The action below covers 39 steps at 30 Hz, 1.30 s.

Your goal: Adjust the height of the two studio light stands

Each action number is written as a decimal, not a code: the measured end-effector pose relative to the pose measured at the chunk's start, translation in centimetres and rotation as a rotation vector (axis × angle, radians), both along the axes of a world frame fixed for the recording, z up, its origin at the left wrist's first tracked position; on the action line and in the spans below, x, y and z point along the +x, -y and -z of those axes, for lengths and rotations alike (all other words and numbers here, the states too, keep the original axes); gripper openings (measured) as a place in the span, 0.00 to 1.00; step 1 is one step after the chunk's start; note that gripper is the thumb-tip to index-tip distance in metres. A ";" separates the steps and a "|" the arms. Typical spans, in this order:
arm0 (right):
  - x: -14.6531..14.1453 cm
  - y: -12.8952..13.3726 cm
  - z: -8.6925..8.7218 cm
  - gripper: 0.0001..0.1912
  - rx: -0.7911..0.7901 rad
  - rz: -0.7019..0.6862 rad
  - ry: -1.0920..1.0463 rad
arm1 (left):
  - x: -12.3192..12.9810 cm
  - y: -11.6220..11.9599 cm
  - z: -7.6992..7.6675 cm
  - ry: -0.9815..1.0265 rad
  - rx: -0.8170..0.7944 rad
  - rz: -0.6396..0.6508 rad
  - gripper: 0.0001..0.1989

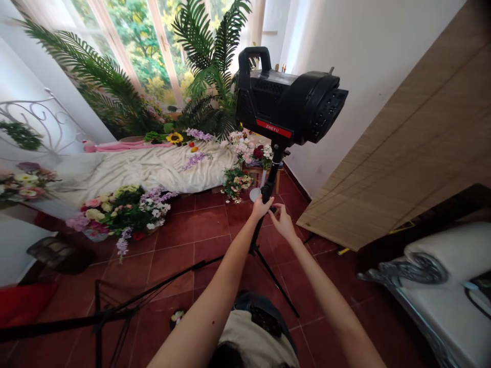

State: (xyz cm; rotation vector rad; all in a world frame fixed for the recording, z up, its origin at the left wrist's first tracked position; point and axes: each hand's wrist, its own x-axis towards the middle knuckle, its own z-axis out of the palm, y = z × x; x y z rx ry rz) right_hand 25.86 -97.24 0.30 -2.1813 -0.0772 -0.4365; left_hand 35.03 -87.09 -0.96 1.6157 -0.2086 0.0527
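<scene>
A black studio light [276, 102] with a top handle and a red label sits on top of a black light stand [271, 179]. My left hand [263, 207] is wrapped around the stand's pole below the light. Just to the right, my right hand [283, 221] pinches a small dark knob [272, 208] on the pole; the fingertips partly hide it. Below both hands the stand's legs [278, 283] spread over the floor.
A second black stand [115, 312] stretches across the lower left. Behind, a cloth-covered bed [161, 166] stands among flower arrangements [123, 212] and palm leaves [215, 46]. To the right are a wooden panel [383, 153] and a sofa with a silver carved frame [422, 268]. Red tiles [172, 260] cover the floor.
</scene>
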 end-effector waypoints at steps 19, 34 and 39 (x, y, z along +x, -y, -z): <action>1.8 -1.8 -0.3 0.03 1.405 0.127 -0.490 | 0.2 0.3 0.4 0.005 0.048 -0.031 0.14; -1.1 0.0 -0.7 0.24 -0.153 0.197 -0.218 | 0.0 0.3 0.3 0.004 -0.030 -0.041 0.15; 0.6 0.0 0.0 0.28 0.064 0.126 -0.248 | -0.1 0.3 0.2 -0.021 -0.022 -0.016 0.15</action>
